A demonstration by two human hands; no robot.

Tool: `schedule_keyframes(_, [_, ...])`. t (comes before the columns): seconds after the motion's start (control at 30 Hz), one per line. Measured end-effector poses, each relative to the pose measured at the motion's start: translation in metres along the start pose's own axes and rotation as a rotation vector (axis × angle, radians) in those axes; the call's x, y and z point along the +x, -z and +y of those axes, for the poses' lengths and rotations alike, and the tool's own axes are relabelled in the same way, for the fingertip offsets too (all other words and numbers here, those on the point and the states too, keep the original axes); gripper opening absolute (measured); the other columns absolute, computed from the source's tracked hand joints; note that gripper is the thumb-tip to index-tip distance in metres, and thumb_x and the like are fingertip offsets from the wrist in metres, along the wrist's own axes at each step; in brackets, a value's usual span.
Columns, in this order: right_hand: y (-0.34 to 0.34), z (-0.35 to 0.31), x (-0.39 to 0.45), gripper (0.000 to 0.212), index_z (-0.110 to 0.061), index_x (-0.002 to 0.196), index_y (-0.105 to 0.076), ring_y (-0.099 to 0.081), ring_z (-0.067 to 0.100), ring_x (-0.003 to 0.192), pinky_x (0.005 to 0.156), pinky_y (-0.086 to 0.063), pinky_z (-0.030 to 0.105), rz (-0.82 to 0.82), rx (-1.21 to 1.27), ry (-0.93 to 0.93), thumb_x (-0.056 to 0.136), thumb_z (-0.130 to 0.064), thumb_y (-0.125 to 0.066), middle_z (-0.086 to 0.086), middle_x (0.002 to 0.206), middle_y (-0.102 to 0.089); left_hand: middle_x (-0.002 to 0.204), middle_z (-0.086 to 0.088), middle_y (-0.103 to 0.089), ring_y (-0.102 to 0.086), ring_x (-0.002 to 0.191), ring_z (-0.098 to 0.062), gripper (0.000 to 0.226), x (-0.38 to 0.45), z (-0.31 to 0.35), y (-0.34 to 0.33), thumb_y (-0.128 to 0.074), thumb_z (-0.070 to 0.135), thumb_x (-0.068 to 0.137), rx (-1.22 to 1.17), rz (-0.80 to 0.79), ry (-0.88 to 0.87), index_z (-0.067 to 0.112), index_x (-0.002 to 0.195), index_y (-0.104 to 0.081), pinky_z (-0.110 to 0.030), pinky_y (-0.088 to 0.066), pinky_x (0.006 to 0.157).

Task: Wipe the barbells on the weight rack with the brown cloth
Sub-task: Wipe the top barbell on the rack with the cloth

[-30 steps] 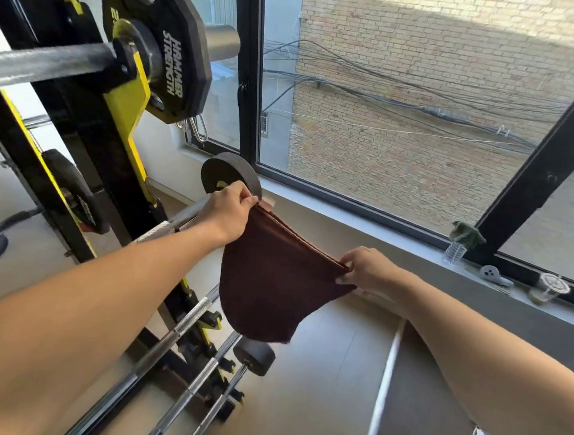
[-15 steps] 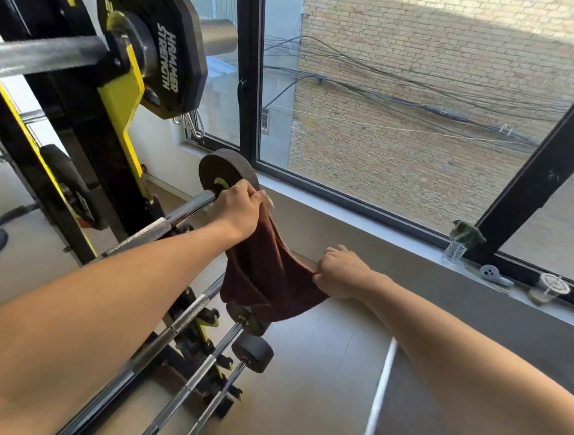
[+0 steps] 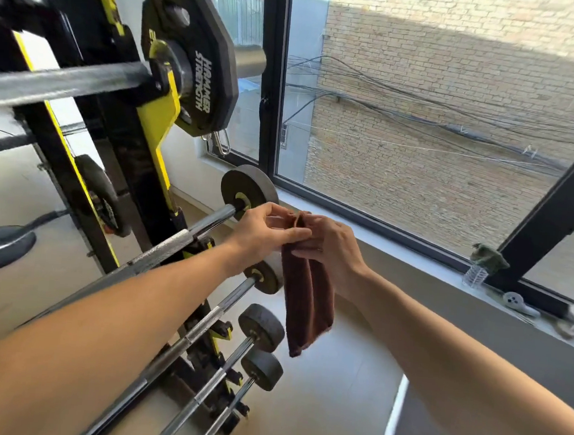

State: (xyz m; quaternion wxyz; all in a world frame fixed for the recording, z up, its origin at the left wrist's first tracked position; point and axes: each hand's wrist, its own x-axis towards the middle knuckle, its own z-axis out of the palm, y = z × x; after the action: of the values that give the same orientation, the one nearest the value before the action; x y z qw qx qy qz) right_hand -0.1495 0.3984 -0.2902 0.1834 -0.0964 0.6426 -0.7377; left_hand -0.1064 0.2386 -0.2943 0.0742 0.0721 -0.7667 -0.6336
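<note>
Two hands meeting at cloth's top edge: left hand (image 3: 266, 230) and right hand (image 3: 327, 247) both pinching brown cloth (image 3: 308, 298), folded in half, hanging straight down, long axis vertical, just beside bar ends, touching none. Looks like prep only, no wipe begun; all bars left to do, judging by pose. Four small barbells (image 3: 187, 240) stacked on black/yellow weight rack (image 3: 155, 128), long axes running lower-left to upper-right, plate ends twd window (image 3: 423, 125). Big barbell w/ Hammer Strength plate (image 3: 194, 62) above.
</note>
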Motion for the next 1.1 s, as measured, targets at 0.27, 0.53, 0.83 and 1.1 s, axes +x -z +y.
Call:
schedule_keyframes(0.27, [0.005, 0.005, 0.014, 0.03, -0.001, 0.118, -0.07, -0.075, 0.03, 0.081, 0.077, -0.058, 0.036, -0.081, -0.014, 0.131, 0.088, -0.001, -0.066, 0.022, 0.095, -0.076, 0.097, 0.003, -0.076, -0.072, 0.1, -0.016, 0.014, 0.0, 0.014, 0.016, -0.069, 0.016, 0.094, 0.073, 0.09, -0.027, 0.021, 0.107, -0.066, -0.037, -0.058, 0.093])
schedule_keyframes(0.53, [-0.043, -0.008, 0.016, 0.093, -0.027, 0.132, -0.061, -0.059, 0.021, 0.126, 0.114, -0.039, 0.047, -0.359, -0.283, -0.161, 0.06, -0.087, -0.069, -0.003, 0.131, -0.067, 0.099, -0.003, -0.078, -0.072, 0.1, -0.023, 0.014, -0.01, 0.061, 0.066, -0.066, 0.018, 0.094, 0.012, 0.132, -0.172, 0.03, 0.099, -0.07, -0.046, -0.054, 0.098])
schedule_keyframes(0.83, [-0.145, -0.102, -0.022, 0.045, -0.018, 0.13, -0.063, -0.07, 0.025, 0.112, 0.099, -0.055, 0.043, -0.456, 0.17, 0.117, 0.094, -0.044, -0.058, 0.008, 0.122, -0.073, 0.09, 0.005, -0.071, -0.068, 0.087, -0.004, 0.019, -0.056, 0.152, 0.151, -0.06, 0.006, 0.095, 0.079, 0.715, -0.636, 0.025, 0.091, -0.061, -0.02, -0.051, 0.087])
schedule_keyframes(1.1, [-0.256, -0.216, -0.007, 0.029, -0.019, 0.111, -0.059, -0.062, -0.004, 0.091, 0.066, -0.04, 0.011, -0.104, -0.743, 0.875, 0.096, -0.044, -0.064, -0.009, 0.095, -0.063, 0.102, -0.001, -0.068, -0.065, 0.089, -0.019, 0.009, -0.081, 0.243, 0.266, -0.061, 0.015, 0.095, 0.625, 1.016, -0.207, 0.01, 0.101, -0.065, -0.027, -0.052, 0.076])
